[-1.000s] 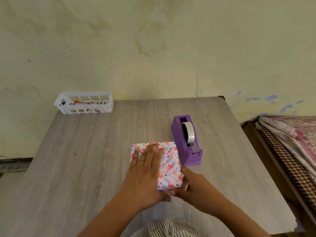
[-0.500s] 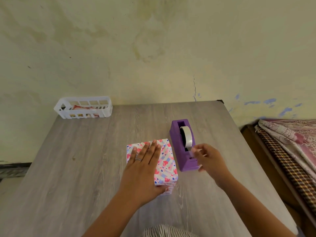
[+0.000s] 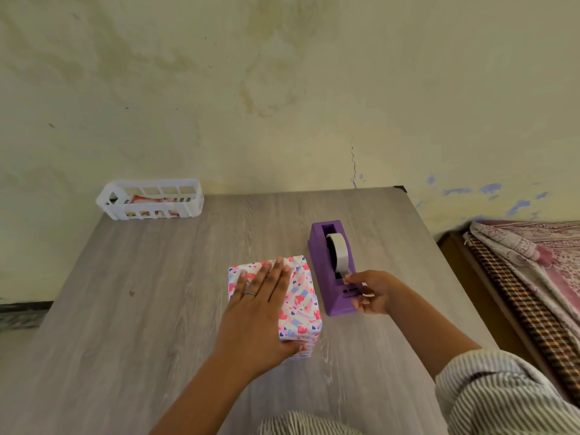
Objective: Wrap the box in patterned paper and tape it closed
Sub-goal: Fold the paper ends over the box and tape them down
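Note:
The box (image 3: 300,304), wrapped in white paper with pink and blue hearts, lies in the middle of the grey wooden table (image 3: 157,309). My left hand (image 3: 257,312) lies flat on top of it, fingers straight, pressing the paper down. Right beside the box stands a purple tape dispenser (image 3: 332,271) with a white tape roll (image 3: 339,251). My right hand (image 3: 370,291) is at the dispenser's near end, thumb and forefinger pinching the tape end at the cutter.
A white slotted plastic basket (image 3: 150,199) with some pink-printed items stands at the table's far left corner against the stained wall. A bed with patterned cloths (image 3: 530,271) runs close along the table's right side.
My right hand left the box's near end and moved up to the tape dispenser, where it now pinches the tape end. My left hand stayed flat on the box.

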